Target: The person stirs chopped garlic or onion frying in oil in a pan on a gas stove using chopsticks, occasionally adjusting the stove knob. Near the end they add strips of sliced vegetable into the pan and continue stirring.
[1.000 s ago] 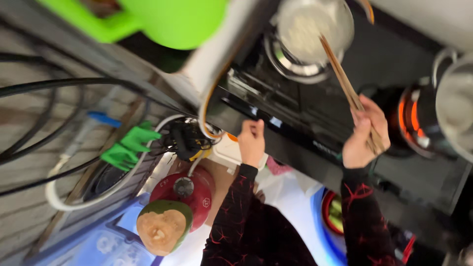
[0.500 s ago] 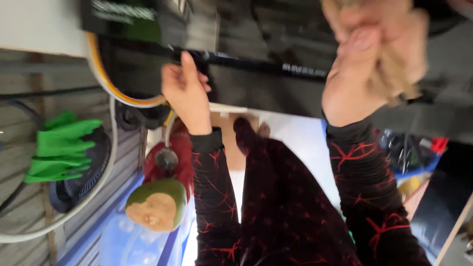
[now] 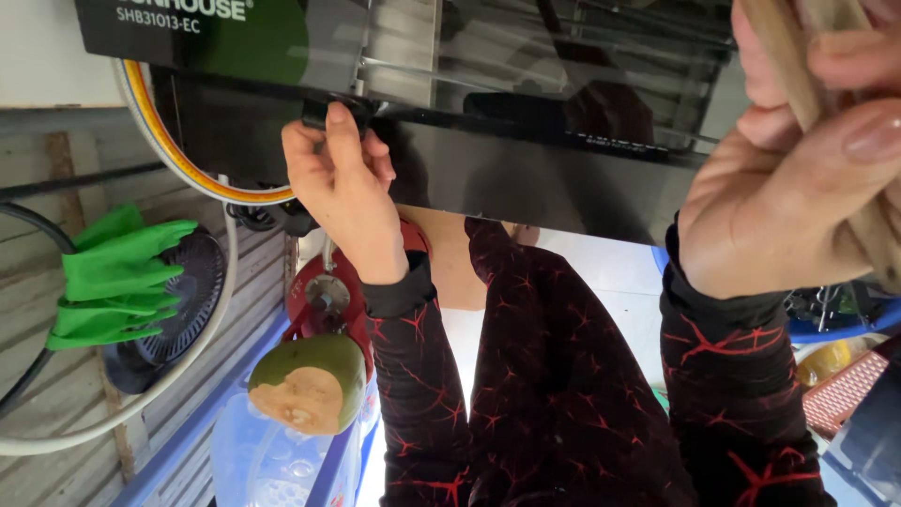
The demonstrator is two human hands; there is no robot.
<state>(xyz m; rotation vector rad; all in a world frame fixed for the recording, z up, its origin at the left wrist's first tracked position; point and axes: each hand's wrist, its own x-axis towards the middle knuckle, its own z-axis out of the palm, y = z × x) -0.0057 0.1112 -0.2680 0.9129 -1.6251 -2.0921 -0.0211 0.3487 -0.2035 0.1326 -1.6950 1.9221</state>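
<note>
Two hands are working apart: the left hand [image 3: 343,192] is pinching the stove's black knob [image 3: 340,109] to turn it, while the right hand [image 3: 798,188] is closing around wooden chopsticks [image 3: 784,56], keeping them raised.

Black stove front [image 3: 526,178] blocks everything above. Left hand [image 3: 343,183] pinches the knob [image 3: 336,111] on its edge; hose loop [image 3: 178,160] crowds just left. Below: red lid [image 3: 324,296] and green coconut [image 3: 308,383] fill the gap. Open lane between the forearms, over the pale floor [image 3: 610,272].

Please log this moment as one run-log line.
left hand: fingers on stove knob | right hand: holding wooden chopsticks
</note>
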